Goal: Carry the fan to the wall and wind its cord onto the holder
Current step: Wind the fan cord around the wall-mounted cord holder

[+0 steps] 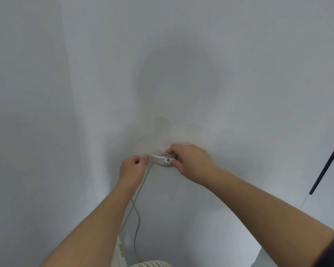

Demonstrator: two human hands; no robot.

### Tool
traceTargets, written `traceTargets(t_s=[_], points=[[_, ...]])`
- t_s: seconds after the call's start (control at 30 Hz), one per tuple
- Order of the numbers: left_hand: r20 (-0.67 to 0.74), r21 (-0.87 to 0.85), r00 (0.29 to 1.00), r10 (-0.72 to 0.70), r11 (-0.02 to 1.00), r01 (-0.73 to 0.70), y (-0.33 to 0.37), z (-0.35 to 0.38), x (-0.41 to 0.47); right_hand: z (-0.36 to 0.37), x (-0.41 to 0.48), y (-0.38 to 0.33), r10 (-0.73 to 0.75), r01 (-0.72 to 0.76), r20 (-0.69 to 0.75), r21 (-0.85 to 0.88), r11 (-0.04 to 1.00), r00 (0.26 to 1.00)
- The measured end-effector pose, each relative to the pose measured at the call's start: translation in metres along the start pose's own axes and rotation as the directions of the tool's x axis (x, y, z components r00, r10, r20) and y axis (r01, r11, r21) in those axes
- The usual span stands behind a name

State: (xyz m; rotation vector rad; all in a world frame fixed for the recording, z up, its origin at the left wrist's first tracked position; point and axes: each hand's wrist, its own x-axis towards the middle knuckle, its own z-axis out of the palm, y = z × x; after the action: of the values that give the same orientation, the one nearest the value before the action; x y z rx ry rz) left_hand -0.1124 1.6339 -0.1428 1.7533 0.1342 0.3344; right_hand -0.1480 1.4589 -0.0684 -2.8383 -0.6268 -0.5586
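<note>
A small white cord holder (160,157) is fixed to the pale wall (162,74) at the middle of the head view. Grey cord turns lie around its round part. My right hand (189,160) grips the holder's right side and the wound cord there. My left hand (132,166) pinches the holder's left end, where the white cord (137,214) leaves and hangs down in a loop. The top of the white fan (150,264) shows at the bottom edge, directly below my hands.
A dark thin rod or cable (328,162) slants down the right edge. A white ribbed unit (120,251) stands beside the fan at the bottom. The wall has a patched, lighter area above the holder.
</note>
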Motion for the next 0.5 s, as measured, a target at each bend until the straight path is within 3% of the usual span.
traceTargets(t_s=[0.5], points=[[-0.106,-0.08,0.971,0.216,0.971,-0.225,0.024,0.011,-0.009,0.004,0.0,0.003,0.019,-0.019,-0.012,0.008,1.0,1.0]])
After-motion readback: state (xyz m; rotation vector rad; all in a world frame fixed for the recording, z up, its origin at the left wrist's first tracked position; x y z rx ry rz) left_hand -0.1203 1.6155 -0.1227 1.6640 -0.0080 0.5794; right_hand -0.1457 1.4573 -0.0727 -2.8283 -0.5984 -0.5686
